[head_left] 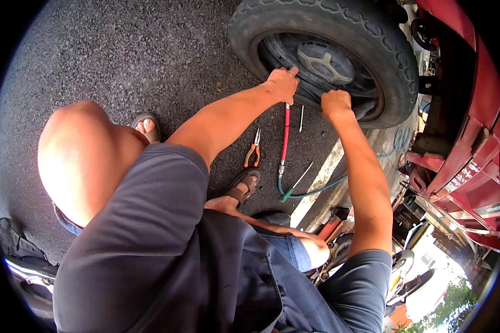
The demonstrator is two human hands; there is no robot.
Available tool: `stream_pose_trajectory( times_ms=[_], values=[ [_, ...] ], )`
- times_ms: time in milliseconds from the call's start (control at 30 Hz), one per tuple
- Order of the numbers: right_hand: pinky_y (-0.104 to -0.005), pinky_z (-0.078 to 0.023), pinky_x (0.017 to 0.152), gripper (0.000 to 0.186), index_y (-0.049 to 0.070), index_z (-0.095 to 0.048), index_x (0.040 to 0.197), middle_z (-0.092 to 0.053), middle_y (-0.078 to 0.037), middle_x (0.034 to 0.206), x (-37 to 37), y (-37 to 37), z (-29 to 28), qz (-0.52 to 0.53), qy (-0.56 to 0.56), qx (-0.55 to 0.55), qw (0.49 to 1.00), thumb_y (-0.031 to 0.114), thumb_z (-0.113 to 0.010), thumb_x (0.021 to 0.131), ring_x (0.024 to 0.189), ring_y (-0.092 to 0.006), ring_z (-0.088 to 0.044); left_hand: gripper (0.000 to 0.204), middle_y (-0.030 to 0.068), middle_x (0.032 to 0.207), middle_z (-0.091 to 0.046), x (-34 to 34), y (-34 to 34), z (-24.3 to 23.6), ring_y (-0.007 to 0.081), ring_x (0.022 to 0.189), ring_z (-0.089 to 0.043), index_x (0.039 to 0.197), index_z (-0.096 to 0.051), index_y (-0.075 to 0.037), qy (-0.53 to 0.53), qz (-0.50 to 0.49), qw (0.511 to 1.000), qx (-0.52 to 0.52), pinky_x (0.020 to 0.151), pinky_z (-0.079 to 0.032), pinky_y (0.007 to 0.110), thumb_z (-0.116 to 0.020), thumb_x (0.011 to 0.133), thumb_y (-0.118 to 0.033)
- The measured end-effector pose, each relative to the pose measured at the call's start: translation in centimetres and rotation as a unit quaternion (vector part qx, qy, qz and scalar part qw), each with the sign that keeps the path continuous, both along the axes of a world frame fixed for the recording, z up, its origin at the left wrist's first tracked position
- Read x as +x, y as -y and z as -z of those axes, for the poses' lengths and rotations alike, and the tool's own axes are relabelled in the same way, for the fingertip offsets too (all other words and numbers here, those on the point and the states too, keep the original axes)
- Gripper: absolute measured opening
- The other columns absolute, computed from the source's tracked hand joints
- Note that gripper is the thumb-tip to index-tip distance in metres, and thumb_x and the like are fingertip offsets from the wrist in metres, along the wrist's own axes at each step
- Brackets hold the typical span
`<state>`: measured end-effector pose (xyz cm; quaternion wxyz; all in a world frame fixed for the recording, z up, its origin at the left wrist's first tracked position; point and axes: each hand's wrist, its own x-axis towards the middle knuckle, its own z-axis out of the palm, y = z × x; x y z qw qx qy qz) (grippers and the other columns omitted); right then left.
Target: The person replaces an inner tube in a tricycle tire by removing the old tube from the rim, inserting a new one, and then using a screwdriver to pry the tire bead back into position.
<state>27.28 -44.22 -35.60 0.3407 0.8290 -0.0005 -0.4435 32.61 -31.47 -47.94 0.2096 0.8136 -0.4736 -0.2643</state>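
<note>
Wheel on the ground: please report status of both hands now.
Left hand on wheel rim, gripping red hose. Right hand fisted at rim, contents unclear. Pliers loose on asphalt nearby.

A black, heavily treaded tyre [339, 33] on its dark wheel [325, 64] lies on grey asphalt at upper centre of the frame, beside a red vehicle.

Both hands sit at the lower rim of the tyre [372, 50], left hand [283, 83] and right hand [336, 103] close together, narrow gap between. Under them the asphalt [122, 50] is cluttered: red air chuck with green hose [285, 139], orange pliers [253, 154], thin metal rods [301, 118], sandalled foot [243, 187]. Left of the tyre open ground; right side blocked by red vehicle body [472, 111]
</note>
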Motion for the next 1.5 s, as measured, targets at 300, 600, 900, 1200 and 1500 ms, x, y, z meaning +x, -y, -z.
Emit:
stream_pose_trajectory(
  times_ms=[300,600,900,1200,1500],
  values=[
    [-0.0369,-0.057,0.079,0.019,0.014,-0.077,0.099,-0.074,-0.010,0.102,1.1,0.3,1.6,0.021,0.003,-0.010,1.000,0.015,-0.064,0.085,0.097,-0.0263,-0.072,0.063,0.0117,0.128,-0.062,0.1,4.7,2.3,0.0303,0.119,-0.057,0.144,-0.049,-0.012,-0.023,-0.002,0.994,0.107,0.096,-0.045,0.041,-0.066,0.086,-0.031],
    [-0.0384,-0.057,0.078,0.022,0.014,-0.076,0.104,-0.074,-0.009,0.105,1.2,0.2,1.4,0.039,-0.018,-0.018,0.999,0.018,-0.062,0.087,0.099,-0.0257,-0.072,0.033,0.0076,0.117,-0.060,-3.8,2.4,1.5,0.0266,0.112,-0.056,0.109,-0.072,-0.010,0.037,-0.071,0.994,-0.078,0.089,-0.045,0.042,-0.067,0.082,-0.028],
    [-0.0366,-0.056,0.085,0.027,0.012,-0.074,0.106,-0.073,-0.012,0.107,1.2,1.0,1.7,0.078,-0.022,-0.017,0.997,0.023,-0.067,0.082,0.102,-0.0264,-0.070,0.065,0.0091,0.150,-0.046,-0.8,4.3,-2.6,0.0288,0.127,-0.053,0.130,-0.063,-0.010,-0.071,0.100,0.988,0.092,0.094,-0.048,0.057,-0.076,0.077,-0.044],
    [-0.0452,-0.036,0.109,0.037,0.008,-0.064,0.123,-0.060,-0.013,0.128,-0.7,-3.2,-4.5,-0.071,-0.002,-0.007,0.997,0.024,-0.055,0.091,0.126,-0.0292,-0.051,0.067,0.0106,0.133,-0.054,-4.8,8.5,-0.6,0.0286,0.126,-0.050,0.134,-0.058,-0.009,-0.062,-0.134,0.988,0.041,0.102,-0.034,0.052,-0.072,0.080,-0.046],
    [-0.0426,-0.041,0.097,0.029,0.011,-0.070,0.113,-0.071,-0.004,0.107,-2.2,-4.2,-6.7,-0.165,-0.048,-0.130,0.977,0.023,-0.054,0.093,0.107,-0.0218,-0.064,0.066,0.0099,0.121,-0.058,-4.7,5.5,0.1,0.0297,0.116,-0.055,0.131,-0.061,-0.012,-0.055,-0.068,0.993,-0.080,0.094,-0.045,0.043,-0.078,0.074,-0.040]
  ],
)
